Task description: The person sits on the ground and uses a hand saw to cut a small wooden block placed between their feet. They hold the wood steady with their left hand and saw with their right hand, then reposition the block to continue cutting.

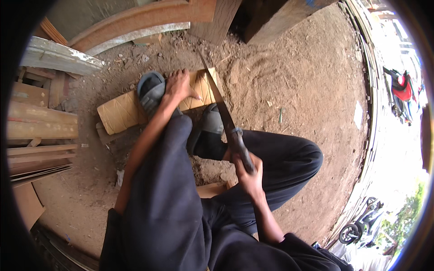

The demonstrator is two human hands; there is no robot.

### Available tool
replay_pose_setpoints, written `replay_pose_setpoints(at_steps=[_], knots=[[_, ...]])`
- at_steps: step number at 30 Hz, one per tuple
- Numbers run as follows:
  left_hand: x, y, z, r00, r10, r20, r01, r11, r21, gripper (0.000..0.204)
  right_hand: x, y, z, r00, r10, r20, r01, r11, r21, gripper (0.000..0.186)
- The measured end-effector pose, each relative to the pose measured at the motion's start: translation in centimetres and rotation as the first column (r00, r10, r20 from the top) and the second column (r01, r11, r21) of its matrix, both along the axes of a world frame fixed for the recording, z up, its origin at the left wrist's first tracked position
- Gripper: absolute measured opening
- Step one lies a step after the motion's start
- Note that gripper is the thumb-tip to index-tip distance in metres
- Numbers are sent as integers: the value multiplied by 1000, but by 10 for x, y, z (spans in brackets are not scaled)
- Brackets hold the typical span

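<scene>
A squared wooden block (121,112) lies slantwise on the ground, its pale face marked with zigzag lines. My left hand (178,86) presses on it, fingers hooked over the far edge and thumb spread to the right. Beside that hand, my left foot in a dark sandal (153,92) rests on the block. My right hand (247,174) is closed round the dark handle of a saw (222,103). Its long blade tapers to a point and slants across the block's right end; its teeth are too fine to make out. My right foot (210,128) is near the block's close side.
Bare soil (289,90) with wood chips spreads to the right. Stacked boards (43,119) stand at the left, and a curved wooden piece (144,22) lies at the back. A thick beam (280,22) is at the upper right. Motorbikes (361,226) stand beyond the ground's right edge.
</scene>
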State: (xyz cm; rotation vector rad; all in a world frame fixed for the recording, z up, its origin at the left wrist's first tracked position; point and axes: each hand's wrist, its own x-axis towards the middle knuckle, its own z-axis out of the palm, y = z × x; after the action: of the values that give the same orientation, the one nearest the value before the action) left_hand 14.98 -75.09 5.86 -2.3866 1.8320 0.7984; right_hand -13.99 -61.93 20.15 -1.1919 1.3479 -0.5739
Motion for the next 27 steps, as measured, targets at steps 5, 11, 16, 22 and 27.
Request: replay_pose_setpoints(at_steps=[5, 11, 16, 22, 27], knots=[[-1, 0, 4, 997, -20, 73, 24, 998, -56, 123, 55, -52, -43, 999, 8, -44, -10, 998, -61, 17], [-4, -2, 7, 1000, 6, 6, -6, 1000, -21, 123, 4, 0, -7, 998, 64, -30, -67, 988, -135, 9], [-6, 1, 10, 995, -9, 96, 20, 993, -120, 112, 57, -59, -45, 995, 39, -87, -47, 995, -84, 23], [-3, 3, 2, 988, -20, 154, 47, 985, -169, 108, 6, 2, 0, 1000, 25, 9, -23, 991, -134, 11], [-4, -3, -4, 996, -27, 80, 31, 998, -53, 135, 51, -57, -40, 993, 57, -106, -67, 993, -92, 16]])
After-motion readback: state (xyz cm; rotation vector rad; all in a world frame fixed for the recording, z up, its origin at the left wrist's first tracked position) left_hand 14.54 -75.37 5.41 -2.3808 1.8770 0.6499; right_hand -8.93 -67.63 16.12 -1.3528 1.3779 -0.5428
